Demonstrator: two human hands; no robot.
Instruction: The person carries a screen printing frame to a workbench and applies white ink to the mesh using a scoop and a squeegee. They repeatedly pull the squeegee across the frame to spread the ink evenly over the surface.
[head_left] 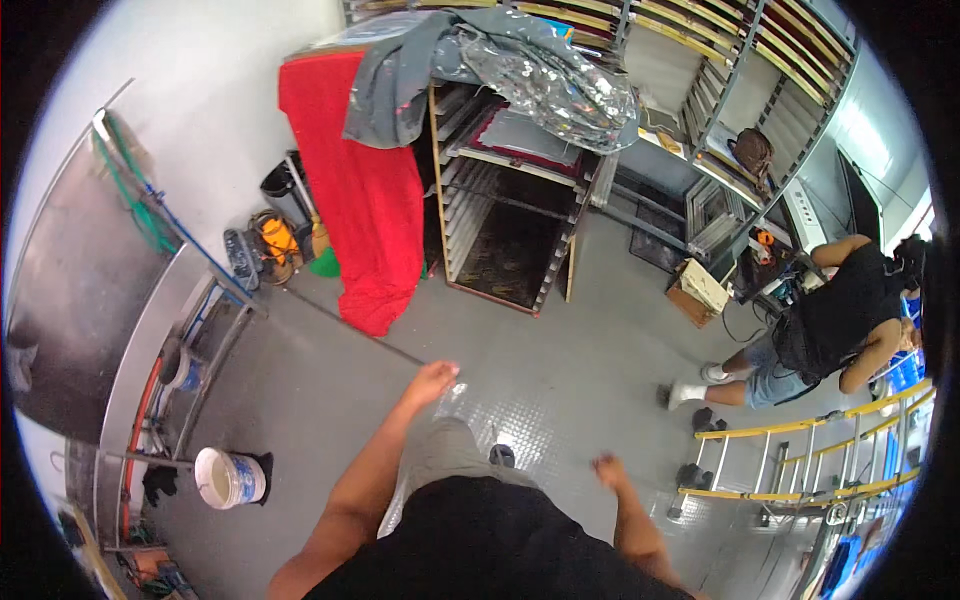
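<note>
- Black shirt [490,545] on my own chest, closest to the camera, at the lower middle.
- White bucket [228,478] on the floor [310,400], well to my left.
- Red cloth [385,240], draping toward the floor beside a slatted rack [468,245], ahead of my left hand and nearest to it.
- Left hand [432,383], apart from that cloth: fingers bent (whether they pinch anything, I cannot tell).
- Right hand [606,470], blurred; I cannot tell how its fingers are set.
- Yellow-railed ladder [750,495], nearest that hand but apart.
- Co-worker [845,320] in black, beyond the ladder.
</note>
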